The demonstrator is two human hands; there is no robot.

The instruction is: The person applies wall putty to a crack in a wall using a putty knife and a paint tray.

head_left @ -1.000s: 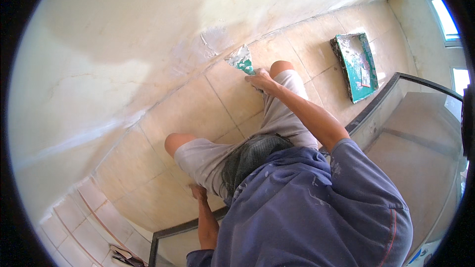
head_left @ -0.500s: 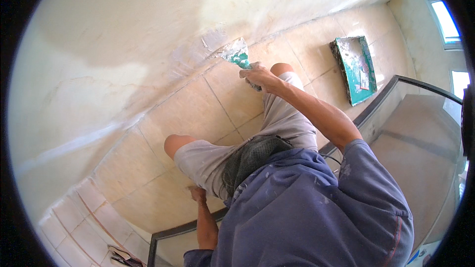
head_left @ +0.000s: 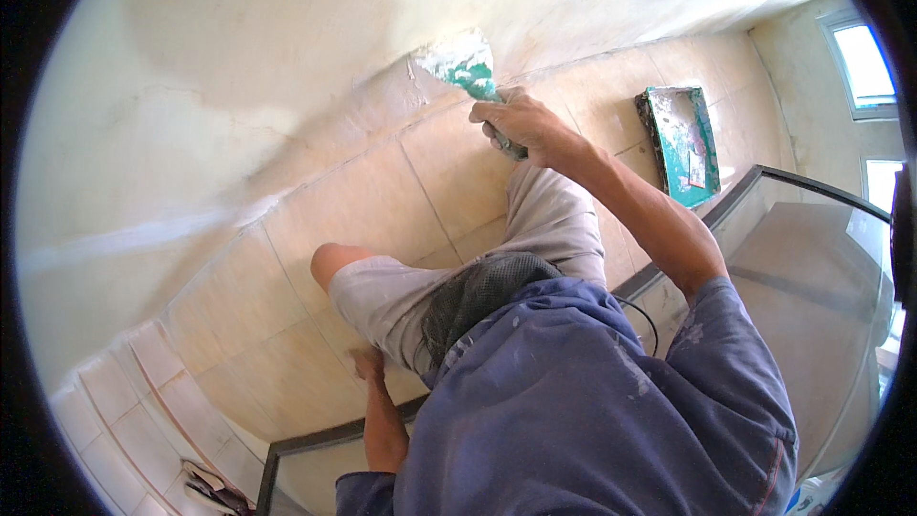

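My right hand (head_left: 523, 126) is closed round the handle of a putty knife (head_left: 472, 77), whose wide blade is smeared with white filler over green. The blade lies against or just off the pale wall (head_left: 287, 57), low down, near a patch of wet-looking filler (head_left: 387, 96); the exact contact cannot be told. My left hand (head_left: 366, 361) hangs beside my left thigh, over the tiled floor. Its fingers are small and blurred, and nothing can be made out in them.
A green tray (head_left: 712, 148) caked with white filler lies on the beige floor tiles (head_left: 358, 201), to the right. Behind me stands a dark-framed glass panel (head_left: 802, 258). Tiled steps (head_left: 167, 411) are at the lower left, with dark footwear (head_left: 215, 487) on them. Windows (head_left: 864, 62) are at the far right.
My right hand and the putty knife have moved up and slightly right along the wall. My left hand stays by my thigh. The tray has not been touched.
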